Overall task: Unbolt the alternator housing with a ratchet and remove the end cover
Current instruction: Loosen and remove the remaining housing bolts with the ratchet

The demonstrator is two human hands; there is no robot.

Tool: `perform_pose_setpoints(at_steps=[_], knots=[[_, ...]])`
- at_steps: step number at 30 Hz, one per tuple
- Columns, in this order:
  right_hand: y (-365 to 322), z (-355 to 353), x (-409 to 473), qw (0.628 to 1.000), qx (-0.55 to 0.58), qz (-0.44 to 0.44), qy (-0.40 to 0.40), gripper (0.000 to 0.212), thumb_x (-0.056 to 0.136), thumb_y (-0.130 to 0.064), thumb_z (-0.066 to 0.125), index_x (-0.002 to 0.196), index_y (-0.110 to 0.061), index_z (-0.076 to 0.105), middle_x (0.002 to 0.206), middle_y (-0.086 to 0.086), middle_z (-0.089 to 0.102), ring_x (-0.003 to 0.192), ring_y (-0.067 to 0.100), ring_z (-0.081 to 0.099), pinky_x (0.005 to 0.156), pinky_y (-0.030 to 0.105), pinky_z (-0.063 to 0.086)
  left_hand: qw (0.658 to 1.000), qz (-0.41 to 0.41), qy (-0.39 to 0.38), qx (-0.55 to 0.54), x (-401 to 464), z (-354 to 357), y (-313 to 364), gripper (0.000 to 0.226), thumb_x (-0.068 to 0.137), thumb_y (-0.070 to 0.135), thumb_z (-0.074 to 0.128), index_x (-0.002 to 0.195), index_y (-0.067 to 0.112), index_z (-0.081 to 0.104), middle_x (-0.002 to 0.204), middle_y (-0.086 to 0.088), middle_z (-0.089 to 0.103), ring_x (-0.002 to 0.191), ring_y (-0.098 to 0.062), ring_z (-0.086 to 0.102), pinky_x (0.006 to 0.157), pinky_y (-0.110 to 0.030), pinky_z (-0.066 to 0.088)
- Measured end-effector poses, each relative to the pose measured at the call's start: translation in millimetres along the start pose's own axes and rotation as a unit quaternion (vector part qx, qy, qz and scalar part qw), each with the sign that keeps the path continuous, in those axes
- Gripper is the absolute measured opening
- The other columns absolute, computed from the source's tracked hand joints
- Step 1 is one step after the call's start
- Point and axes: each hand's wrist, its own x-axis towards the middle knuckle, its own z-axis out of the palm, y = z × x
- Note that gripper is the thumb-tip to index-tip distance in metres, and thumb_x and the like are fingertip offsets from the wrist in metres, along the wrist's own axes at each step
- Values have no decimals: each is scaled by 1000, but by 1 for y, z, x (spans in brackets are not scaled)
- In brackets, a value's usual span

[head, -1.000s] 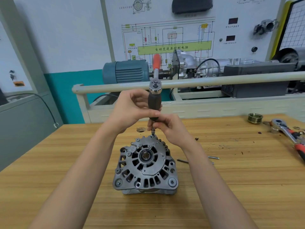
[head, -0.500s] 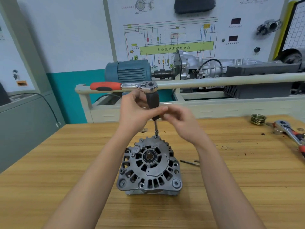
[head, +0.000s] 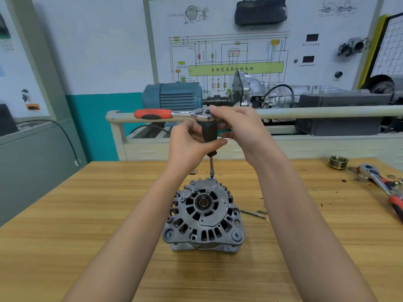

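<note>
Grey alternator (head: 204,216) sits below both hands (head: 189,142) (head: 237,129) gripping the ratchet (head: 174,114).

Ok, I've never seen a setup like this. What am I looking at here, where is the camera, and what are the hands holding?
There is no robot here: a person works with bare hands, and the single camera sits on their head, looking forward and down, so both forearms reach in from the bottom. On the wooden workbench stands a grey alternator, its vented end cover facing up. The left hand grips the black handle of an extension driver standing upright on a bolt at the housing's far edge. The right hand holds the head of a ratchet fitted on top, its red handle pointing left. Loose long bolts lie just right of the alternator. Far right lie a brass-coloured pulley and a second ratchet. Behind the bench is a training board with a wiring diagram.
</note>
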Motion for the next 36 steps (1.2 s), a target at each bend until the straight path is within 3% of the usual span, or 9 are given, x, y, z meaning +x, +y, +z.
perform_pose_setpoints(at_steps=[3, 9, 12, 14, 20, 25, 31, 34, 36], knots=[[1, 4, 4, 999, 28, 45, 3, 18, 87, -26, 61, 74, -15, 62, 69, -5, 61, 73, 14, 59, 77, 33, 46, 1000, 4, 1, 8, 0, 1, 1, 41, 60, 10, 91, 80, -2, 57, 56, 12, 63, 52, 2, 62, 50, -12, 46], [-2, 9, 8, 999, -8, 38, -3, 21, 87, -28, 55, 74, -13, 59, 80, 8, 58, 81, 22, 54, 81, 42, 43, 1000, 10, -15, 4, 3, 4, 5, 31, 61, 11, 90, 69, 20, 61, 54, 19, 64, 53, 5, 60, 52, -10, 43], [-5, 7, 11, 998, -3, 54, -11, 20, 89, -23, 53, 79, -8, 61, 87, 14, 62, 88, 28, 57, 97, 52, 43, 1000, 12, -22, 5, 4, 7, 8, 27, 61, 12, 90, 76, 15, 66, 57, 15, 64, 53, 5, 59, 53, -10, 43], [-6, 0, 14, 998, 29, 58, -20, 23, 92, -16, 55, 73, -6, 65, 83, 13, 68, 90, 30, 62, 98, 49, 47, 999, 14, -28, 8, 4, 7, 8, 28, 61, 12, 90, 78, 12, 67, 63, 12, 66, 53, 4, 59, 53, -11, 44], [-14, -19, 19, 991, 52, 82, -92, 14, 92, -10, 57, 87, -2, 67, 91, 12, 71, 83, 21, 70, 72, 26, 56, 999, 13, -40, 13, 5, 6, 8, 31, 61, 15, 90, 83, 16, 68, 69, 10, 68, 61, 0, 63, 59, -16, 50], [-12, -24, 25, 984, 82, 106, -120, 12, 90, -10, 57, 90, -3, 67, 93, 10, 72, 90, 22, 70, 76, 29, 57, 998, 20, -66, -11, 4, 2, 7, 35, 65, 12, 88, 93, 16, 67, 77, 7, 69, 67, 2, 64, 64, -15, 52], [-6, -29, 28, 972, 119, 139, -144, 23, 65, -20, 71, 86, -10, 67, 85, 4, 69, 86, 18, 64, 79, 28, 52, 981, 10, -188, -54, 3, -8, 9, 26, 82, -5, 70, 106, 2, 64, 94, -8, 71, 85, -8, 70, 80, -23, 55], [-4, -25, 26, 974, 129, 144, -117, 18, 63, -19, 73, 76, -14, 61, 77, 4, 61, 72, 17, 52, 63, 25, 43, 967, 26, -248, -45, 3, -13, 10, 25, 90, -5, 58, 115, -1, 58, 102, -7, 69, 95, -7, 68, 89, -21, 51], [-3, -24, 26, 976, 141, 134, -99, 16, 62, -17, 73, 70, -14, 60, 73, 3, 59, 69, 15, 50, 64, 23, 43, 965, 17, -256, -47, 1, -10, 10, 22, 94, -1, 54, 116, 0, 56, 98, -6, 67, 96, -12, 66, 89, -23, 50]])
